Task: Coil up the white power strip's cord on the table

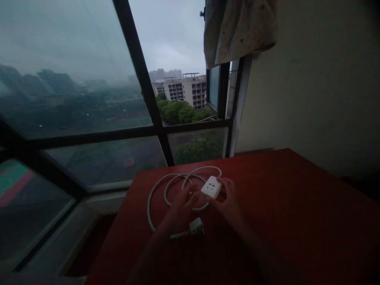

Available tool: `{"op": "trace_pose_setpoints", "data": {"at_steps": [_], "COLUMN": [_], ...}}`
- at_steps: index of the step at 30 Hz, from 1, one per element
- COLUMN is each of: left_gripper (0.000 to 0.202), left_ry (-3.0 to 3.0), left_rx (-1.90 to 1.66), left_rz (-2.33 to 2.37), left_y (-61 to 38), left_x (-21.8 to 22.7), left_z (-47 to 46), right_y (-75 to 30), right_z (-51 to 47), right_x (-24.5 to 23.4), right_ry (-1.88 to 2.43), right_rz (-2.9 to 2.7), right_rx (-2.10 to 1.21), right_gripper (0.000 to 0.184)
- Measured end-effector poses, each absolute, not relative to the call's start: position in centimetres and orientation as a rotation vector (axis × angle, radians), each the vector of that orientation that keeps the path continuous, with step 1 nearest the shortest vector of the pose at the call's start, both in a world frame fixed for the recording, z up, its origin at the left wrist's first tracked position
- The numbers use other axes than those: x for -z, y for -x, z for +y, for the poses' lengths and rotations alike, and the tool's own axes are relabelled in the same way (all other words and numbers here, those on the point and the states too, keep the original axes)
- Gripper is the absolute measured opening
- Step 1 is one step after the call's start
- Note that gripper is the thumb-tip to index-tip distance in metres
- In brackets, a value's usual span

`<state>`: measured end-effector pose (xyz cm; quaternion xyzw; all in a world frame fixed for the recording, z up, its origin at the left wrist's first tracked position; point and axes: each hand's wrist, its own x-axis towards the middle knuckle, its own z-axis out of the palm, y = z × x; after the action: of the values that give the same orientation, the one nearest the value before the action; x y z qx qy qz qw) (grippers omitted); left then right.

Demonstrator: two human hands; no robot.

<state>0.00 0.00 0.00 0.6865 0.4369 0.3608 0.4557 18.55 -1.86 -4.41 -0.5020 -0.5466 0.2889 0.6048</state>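
Note:
A white square socket block (211, 187) lies on the red table (282, 206), with its white cable (157, 190) coiled in loops to the left. The cable's white plug (196, 227) rests near the table's middle, just below my left hand. My left hand (184, 206) lies over the coils with its fingers spread, touching the cable beside the block. My right hand (227, 202) pinches the block's right edge with curled fingers. The light is dim.
A big window with dark frame bars (139, 75) fills the left and back, showing buildings and trees outside. A cloth (237, 27) hangs at the top. A pale wall (311, 87) stands behind the table on the right. The table's left edge drops toward the window sill.

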Motion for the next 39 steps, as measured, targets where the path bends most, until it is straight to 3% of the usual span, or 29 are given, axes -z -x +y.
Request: {"op": "trace_pose_setpoints", "data": {"at_steps": [6,11,14,17,23,27,33,39], "left_gripper": [0.048,0.047,0.046,0.044,0.026,0.019,0.038,0.024], "left_ry": [-1.387,-1.372,-1.45,-1.547,-1.965,-2.302,-2.464,-2.422], "left_rx": [-0.922,-0.918,-0.716,-0.519,-0.615,-0.561,-0.468,-0.468], "left_rz": [1.049,1.088,1.019,1.019,1.14,1.152,1.276,1.359], "left_y": [-2.2,0.8,3.0,4.5,3.6,0.0,-4.6,-4.1], "left_x": [1.5,0.9,-0.4,-1.0,-0.7,-1.8,-1.4,-1.3], "left_z": [0.5,1.3,0.9,0.7,-0.1,-2.1,-3.4,-2.0], "right_y": [-18.0,-18.7,-18.9,-18.7,-17.5,-16.9,-17.6,-19.8], "right_z": [-2.7,-1.8,-1.3,-1.2,-1.6,-1.9,-1.6,-0.7], "right_x": [3.7,4.4,4.9,5.2,5.4,5.1,4.7,5.0], "right_ry": [1.038,1.179,1.185,1.101,0.934,0.875,0.991,1.261], "right_rz": [-1.336,-1.064,-0.909,-0.853,-0.57,-0.529,-0.778,-1.37], "right_rx": [-0.865,-0.969,-1.083,-1.273,-1.439,-1.423,-1.336,-0.876], "right_gripper": [0.034,0.036,0.04,0.031,0.036,0.032,0.035,0.028]}}
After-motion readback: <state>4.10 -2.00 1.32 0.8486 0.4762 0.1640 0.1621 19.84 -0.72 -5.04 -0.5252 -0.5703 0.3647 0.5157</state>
